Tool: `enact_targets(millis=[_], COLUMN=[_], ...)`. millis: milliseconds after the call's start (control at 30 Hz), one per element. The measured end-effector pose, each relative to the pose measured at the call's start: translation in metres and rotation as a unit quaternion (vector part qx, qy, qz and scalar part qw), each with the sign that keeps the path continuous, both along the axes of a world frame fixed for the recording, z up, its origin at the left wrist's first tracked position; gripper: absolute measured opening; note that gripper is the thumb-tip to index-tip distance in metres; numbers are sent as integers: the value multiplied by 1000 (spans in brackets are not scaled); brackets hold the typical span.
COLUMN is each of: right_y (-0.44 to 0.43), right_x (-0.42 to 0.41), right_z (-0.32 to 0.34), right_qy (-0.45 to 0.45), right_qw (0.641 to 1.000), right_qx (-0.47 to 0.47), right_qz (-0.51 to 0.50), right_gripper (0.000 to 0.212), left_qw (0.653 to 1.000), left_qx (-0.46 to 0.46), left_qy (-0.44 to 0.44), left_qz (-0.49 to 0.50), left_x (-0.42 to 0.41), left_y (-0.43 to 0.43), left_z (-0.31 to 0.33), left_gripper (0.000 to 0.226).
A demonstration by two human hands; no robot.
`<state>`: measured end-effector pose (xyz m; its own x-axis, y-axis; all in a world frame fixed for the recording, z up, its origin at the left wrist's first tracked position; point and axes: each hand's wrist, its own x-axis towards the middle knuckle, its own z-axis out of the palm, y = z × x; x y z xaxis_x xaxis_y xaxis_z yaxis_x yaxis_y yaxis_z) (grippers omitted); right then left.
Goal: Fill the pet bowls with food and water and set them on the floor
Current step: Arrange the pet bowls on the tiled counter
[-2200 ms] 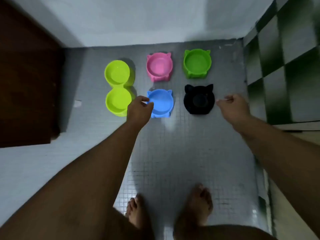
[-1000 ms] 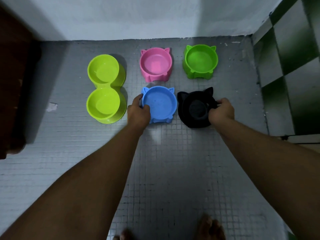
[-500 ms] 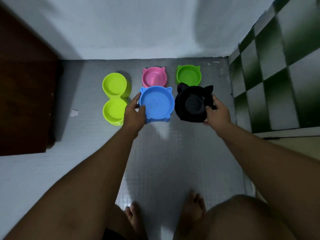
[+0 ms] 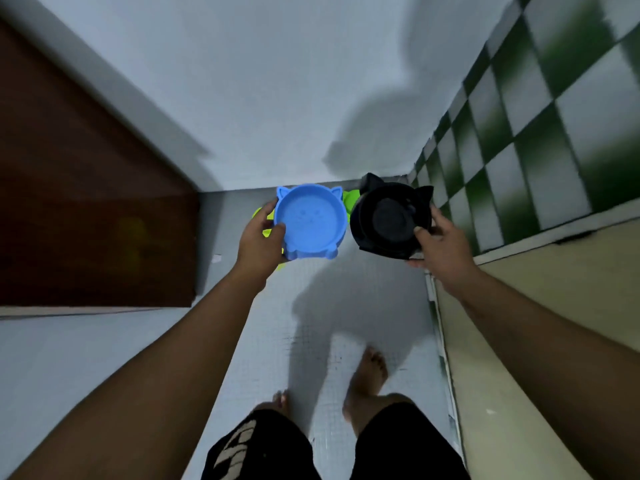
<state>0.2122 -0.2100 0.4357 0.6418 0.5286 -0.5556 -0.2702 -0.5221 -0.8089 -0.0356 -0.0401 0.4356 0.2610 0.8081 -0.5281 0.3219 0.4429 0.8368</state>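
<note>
My left hand (image 4: 260, 240) grips the left rim of a blue cat-eared bowl (image 4: 311, 220), held well above the floor with its empty inside facing me. My right hand (image 4: 437, 241) grips the right side of a black cat-eared bowl (image 4: 388, 220), also lifted and tilted toward me. The two raised bowls sit side by side and nearly touch. Behind them only slivers show of the yellow-green double bowl (image 4: 258, 213) and the green bowl (image 4: 350, 197) on the floor. The pink bowl is hidden.
A dark brown door (image 4: 86, 202) stands on the left and a pale wall (image 4: 259, 81) ahead. Green-and-white checked tiles (image 4: 536, 98) cover the right wall above a beige ledge (image 4: 554, 323). My bare feet (image 4: 369, 375) stand on the grey mosaic floor (image 4: 322, 306).
Both hands closed on the blue and black bowls and lifted them off the floor. I have risen from a crouch, so the floor and the other bowls look farther away.
</note>
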Motion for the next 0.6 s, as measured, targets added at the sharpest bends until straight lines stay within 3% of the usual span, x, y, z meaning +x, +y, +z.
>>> enact_targets(millis=[267,600], right_y=[-89,-249], right_x=[-84,-229], right_z=[122,190], right_qy=[-118,-152], right_qw=[989,953], right_qx=[52,20], right_qz=[-72,-261], right_gripper=[50,50], left_qw=[994,963], left_qx=[31,44], left_qy=[-68,-81], left_qz=[-77,-252], left_x=[-45,-93], left_y=[-41,-142], left_z=[111,191], left_gripper=[46,42])
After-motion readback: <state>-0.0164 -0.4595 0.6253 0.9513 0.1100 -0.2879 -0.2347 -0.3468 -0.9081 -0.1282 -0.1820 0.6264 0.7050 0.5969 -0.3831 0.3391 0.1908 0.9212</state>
